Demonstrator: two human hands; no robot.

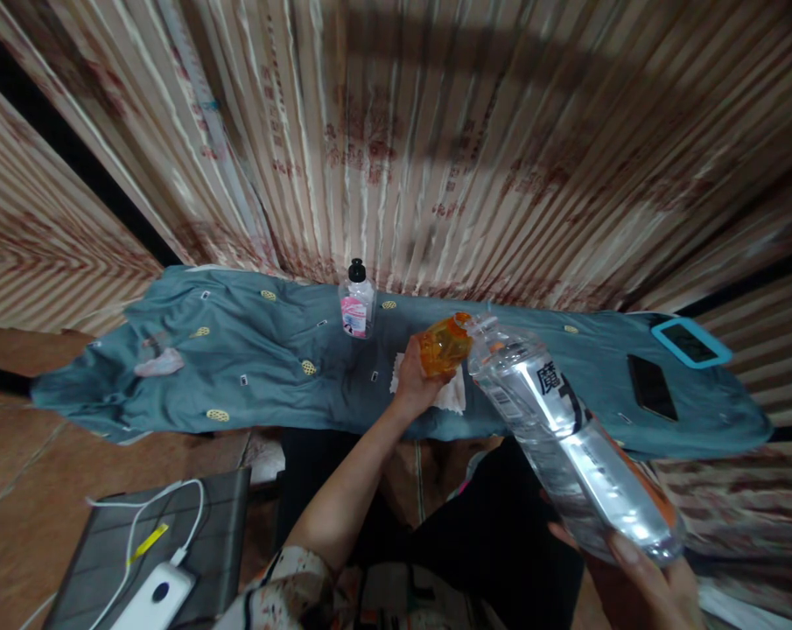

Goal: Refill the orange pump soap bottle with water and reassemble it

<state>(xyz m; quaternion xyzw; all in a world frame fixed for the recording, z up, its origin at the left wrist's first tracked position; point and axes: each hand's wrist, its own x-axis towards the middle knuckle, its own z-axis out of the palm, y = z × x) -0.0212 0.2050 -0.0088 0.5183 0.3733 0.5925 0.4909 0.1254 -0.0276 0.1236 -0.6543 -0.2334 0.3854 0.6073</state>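
Observation:
My left hand [418,383] is closed around a small orange see-through bottle [443,347], tipped so its mouth points up and to the right. My right hand [641,573] grips the lower end of a large clear plastic bottle [553,429] with a silver label. That bottle slants down to the left, its neck meeting the orange bottle's mouth; whether the two rims touch I cannot tell. Under my left hand lies a white cloth or tissue [453,398]. A clear bottle with a black cap and pink label [356,311] stands upright to the left.
A teal cloth [251,367] covers the long narrow table. At its right are a black phone [651,387] and a light-blue framed device [690,341]; a crumpled pale item [160,362] lies left. Below left, a white power bank [156,599] with a cable rests on a dark stool [221,525].

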